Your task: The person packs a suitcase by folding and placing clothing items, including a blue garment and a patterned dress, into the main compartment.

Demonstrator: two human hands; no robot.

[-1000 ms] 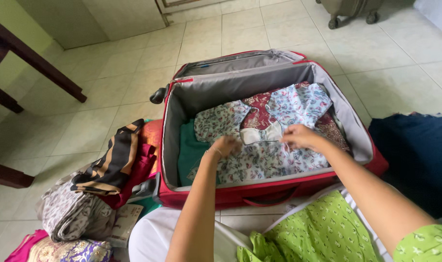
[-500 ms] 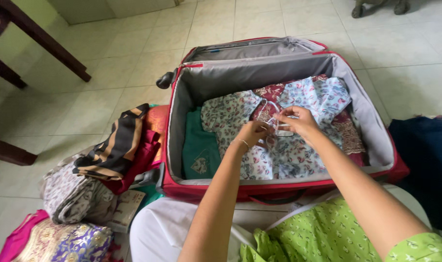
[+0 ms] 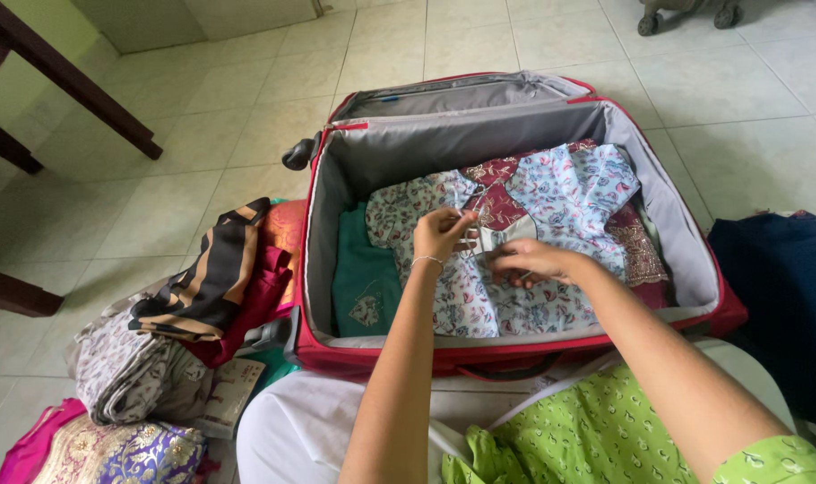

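A thin hanger (image 3: 485, 208) is pinched by the left hand (image 3: 442, 233) at the neckline of the floral top (image 3: 515, 251), which lies in the suitcase (image 3: 323, 224). The fabric just below is pressed by the right hand (image 3: 529, 262), fingers curled. The neckline could be snagged if the hanger is tugged sideways.

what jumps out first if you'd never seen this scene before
The open red suitcase on the tiled floor fills the middle, with a floral printed garment spread inside it beside a green folded cloth. Both hands meet over that garment: the left hand and the right hand pinch at its neckline. A pile of folded clothes sits on the floor left of the case.
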